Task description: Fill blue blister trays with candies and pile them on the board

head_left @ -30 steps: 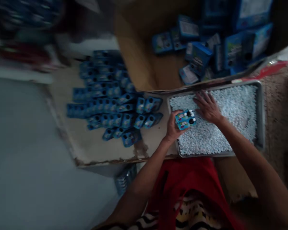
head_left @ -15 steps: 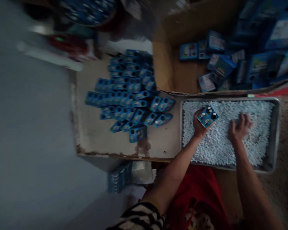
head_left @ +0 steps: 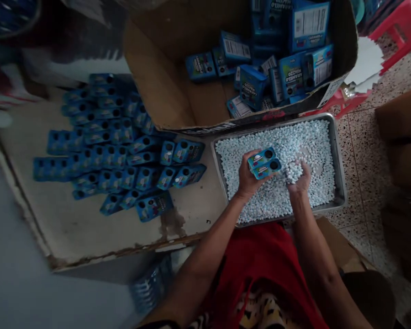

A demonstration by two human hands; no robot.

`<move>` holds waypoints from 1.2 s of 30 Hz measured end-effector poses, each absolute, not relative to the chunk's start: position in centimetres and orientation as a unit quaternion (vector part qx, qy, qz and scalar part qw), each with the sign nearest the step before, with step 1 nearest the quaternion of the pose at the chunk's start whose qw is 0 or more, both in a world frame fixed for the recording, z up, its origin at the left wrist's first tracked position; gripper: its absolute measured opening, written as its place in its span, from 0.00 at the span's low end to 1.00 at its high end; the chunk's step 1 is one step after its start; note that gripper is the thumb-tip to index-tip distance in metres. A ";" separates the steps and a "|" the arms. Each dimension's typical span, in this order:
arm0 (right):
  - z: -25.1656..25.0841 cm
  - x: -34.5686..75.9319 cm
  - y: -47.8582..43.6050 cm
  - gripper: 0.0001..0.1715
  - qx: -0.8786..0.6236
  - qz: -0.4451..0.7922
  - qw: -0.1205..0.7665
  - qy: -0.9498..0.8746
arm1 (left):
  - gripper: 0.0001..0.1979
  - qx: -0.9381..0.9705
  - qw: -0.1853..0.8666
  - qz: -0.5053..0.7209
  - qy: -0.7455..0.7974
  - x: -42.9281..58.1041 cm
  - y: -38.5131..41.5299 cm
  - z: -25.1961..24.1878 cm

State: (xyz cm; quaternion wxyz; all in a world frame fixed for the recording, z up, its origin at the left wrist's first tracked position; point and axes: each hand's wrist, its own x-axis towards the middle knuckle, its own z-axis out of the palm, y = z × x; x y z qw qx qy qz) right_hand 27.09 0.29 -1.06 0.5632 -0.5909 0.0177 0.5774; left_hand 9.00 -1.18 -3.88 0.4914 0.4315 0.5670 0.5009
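My left hand [head_left: 247, 179] is closed around two small blue candy boxes [head_left: 264, 163] held side by side, their round dark openings facing up. Cupped palm-up, my right hand [head_left: 300, 179] holds a heap of small pale candies [head_left: 293, 171] just right of the boxes. Both hands are over a metal tray [head_left: 341, 183] spread with the same pale blue-white pieces. Whether the boxes contain anything is too dark to tell.
Many blue boxes [head_left: 114, 155] stand in rows on the table [head_left: 99, 246] at left. Behind the tray, a large cardboard box [head_left: 178, 119] holds more blue boxes. A red stool [head_left: 402, 29] and brown cartons [head_left: 402, 123] are at right.
My right hand has turned from palm-down on the candies to palm-up with a heap in it, and is closer to the boxes. The camera view has shifted right.
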 end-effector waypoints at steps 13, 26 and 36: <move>8.0 19.0 2.7 0.20 -0.523 0.570 0.573 -0.270 | 0.37 0.556 0.445 0.403 0.575 4.7 -1.7 -3.0; 7.1 16.8 4.5 0.27 -0.505 0.576 0.522 -0.376 | 0.36 0.559 0.413 0.417 0.585 3.7 -1.1 -4.5; 0.9 26.2 -8.6 0.31 -0.619 0.249 0.102 -0.737 | 0.42 0.464 0.515 0.458 0.556 2.6 -1.9 -5.3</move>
